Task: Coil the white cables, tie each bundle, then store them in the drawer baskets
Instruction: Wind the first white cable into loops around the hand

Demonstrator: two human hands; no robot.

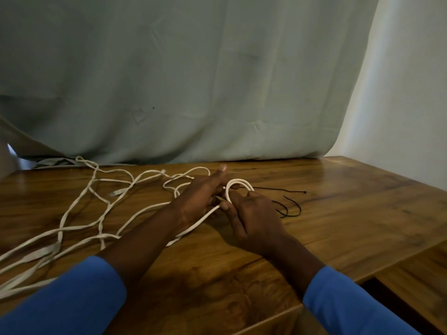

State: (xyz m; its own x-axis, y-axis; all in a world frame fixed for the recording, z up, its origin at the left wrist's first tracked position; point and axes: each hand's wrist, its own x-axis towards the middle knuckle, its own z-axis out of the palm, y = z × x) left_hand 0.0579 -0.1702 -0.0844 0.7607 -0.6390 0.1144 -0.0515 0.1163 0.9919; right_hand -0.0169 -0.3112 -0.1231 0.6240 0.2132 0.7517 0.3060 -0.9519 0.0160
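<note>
A grey-green cloth (193, 81) hangs behind my wooden table (338, 213), whose bare board runs toward 3 o'clock to its right edge. The white cables (41, 253) sprawl loose at 9 o'clock. My right hand (254, 213) pinches a small loop (238, 182) of them. My left hand (198, 197) lies against it, forefinger straight; I cannot tell its grip. Black ties (294, 191) lie just beside, at 2 o'clock.

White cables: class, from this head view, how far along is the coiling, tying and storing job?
Done: nothing; no tied bundle shows. In hand: the first loops of a white cable arc between the left hand and the right hand, which pinches the strand. Left: the loose cables sprawl uncoiled across the table, the black ties lie untouched beside the right hand, and no drawer baskets are in view.
</note>
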